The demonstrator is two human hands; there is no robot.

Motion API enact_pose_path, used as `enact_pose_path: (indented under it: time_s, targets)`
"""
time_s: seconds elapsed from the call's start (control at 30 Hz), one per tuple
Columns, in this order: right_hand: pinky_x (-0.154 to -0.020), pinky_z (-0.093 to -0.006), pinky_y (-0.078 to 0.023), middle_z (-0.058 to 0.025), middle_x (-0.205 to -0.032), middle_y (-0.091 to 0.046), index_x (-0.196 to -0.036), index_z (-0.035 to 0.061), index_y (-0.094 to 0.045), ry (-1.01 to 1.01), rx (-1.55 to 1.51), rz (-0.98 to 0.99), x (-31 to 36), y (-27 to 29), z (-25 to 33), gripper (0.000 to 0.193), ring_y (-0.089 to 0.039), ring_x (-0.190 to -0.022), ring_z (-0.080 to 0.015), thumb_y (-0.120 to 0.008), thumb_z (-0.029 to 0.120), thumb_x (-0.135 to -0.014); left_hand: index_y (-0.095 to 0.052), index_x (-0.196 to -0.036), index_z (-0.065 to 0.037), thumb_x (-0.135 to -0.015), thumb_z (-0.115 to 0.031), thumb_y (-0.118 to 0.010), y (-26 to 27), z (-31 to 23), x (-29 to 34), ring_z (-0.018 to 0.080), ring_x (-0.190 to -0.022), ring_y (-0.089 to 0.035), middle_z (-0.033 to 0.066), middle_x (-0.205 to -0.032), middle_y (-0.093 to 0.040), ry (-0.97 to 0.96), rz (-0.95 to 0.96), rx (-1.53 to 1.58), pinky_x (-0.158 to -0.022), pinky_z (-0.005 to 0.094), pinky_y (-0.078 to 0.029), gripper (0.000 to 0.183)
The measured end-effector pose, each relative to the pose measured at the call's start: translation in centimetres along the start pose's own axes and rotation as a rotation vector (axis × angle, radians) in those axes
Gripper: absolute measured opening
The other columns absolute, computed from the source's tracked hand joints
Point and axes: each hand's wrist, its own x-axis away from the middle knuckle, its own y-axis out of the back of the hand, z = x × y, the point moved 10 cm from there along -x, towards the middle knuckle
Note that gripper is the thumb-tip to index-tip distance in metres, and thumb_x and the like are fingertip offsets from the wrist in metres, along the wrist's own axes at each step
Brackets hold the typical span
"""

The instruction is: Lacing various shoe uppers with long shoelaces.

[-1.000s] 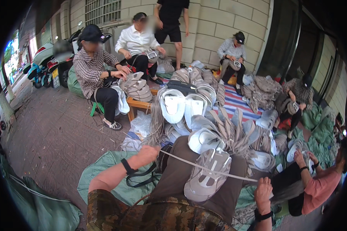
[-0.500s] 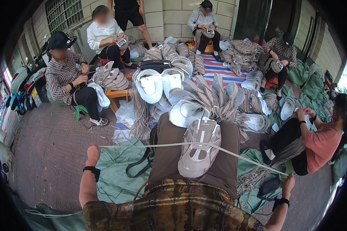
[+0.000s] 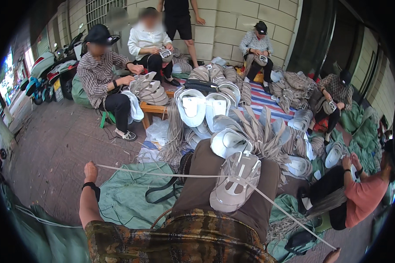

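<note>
A taupe-and-white shoe upper (image 3: 226, 195) rests across my brown-trousered lap, its toe pointing toward me. A long flat beige shoelace (image 3: 289, 215) runs through it and stretches out taut to both sides. Far out on the left, my left hand (image 3: 90, 171) is closed on one end of the lace. The other end is pinched in my right hand (image 3: 332, 255), low at the lower right edge and partly cut off by the picture's rim. Just beyond my knees stands a pile of similar uppers (image 3: 188, 107), several with white linings showing.
Loose laces (image 3: 173, 131) hang in a bunch beside a wooden stool (image 3: 151, 109). Green sacking (image 3: 131, 193) lies on the brick paving. Several seated people handle uppers around the pile, one in a salmon top (image 3: 366, 193) close on my right. Parked scooters (image 3: 52, 74) stand at far left.
Both hands have moved farther out, the right one mostly downward, drawing the lace longer on both sides. The view has tilted and shifted, so the surroundings sit farther right.
</note>
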Motion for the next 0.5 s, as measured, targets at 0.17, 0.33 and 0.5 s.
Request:
enact_pose_path:
  time_s: [0.17, 0.33, 0.5]
  targets:
    - [-0.072, -0.0489, -0.053, -0.024, -0.093, -0.069, -0.105, -0.0006, -0.066, 0.008, -0.12, 0.076, -0.3, 3.0, 5.9, 0.026, -0.067, -0.083, -0.0423, -0.055, 0.011, -0.084, -0.066, -0.093, 0.001, -0.087, -0.011, -0.049, -1.5, 1.0, 0.3, 0.0456, -0.098, -0.062, 0.0278, -0.097, -0.066, -0.006, 0.021, 0.018, -0.083, 0.0533, -0.05, 0.022]
    - [-0.055, -0.0331, -0.048, -0.0099, -0.07, -0.058, -0.099, 0.002, -0.056, -0.033, -0.714, 0.114, -3.6, -2.9, 7.9, 0.01, -0.058, -0.06, -0.0215, -0.052, 0.008, -0.092, -0.065, -0.095, 0.001, -0.094, -0.015, -0.043, -1.5, 4.2, 1.5, 0.0432, -0.097, -0.063, 0.0253, -0.096, -0.067, 0.067, 0.014, -0.098, -0.083, 0.0503, -0.05, 0.028]
    - [-0.052, -0.0249, -0.036, 0.002, -0.067, -0.048, -0.08, 0.0071, -0.052, 0.026, -1.132, 0.412, -2.7, -5.7, 18.9, 0.014, -0.046, -0.06, -0.0083, -0.055, 0.012, -0.093, -0.065, -0.091, 0.002, -0.09, -0.013, -0.045, -1.3, 5.8, 2.8, 0.0441, -0.094, -0.064, 0.0262, -0.093, -0.067, 0.05, -0.027, -0.062, -0.081, 0.0524, -0.051, 0.025]
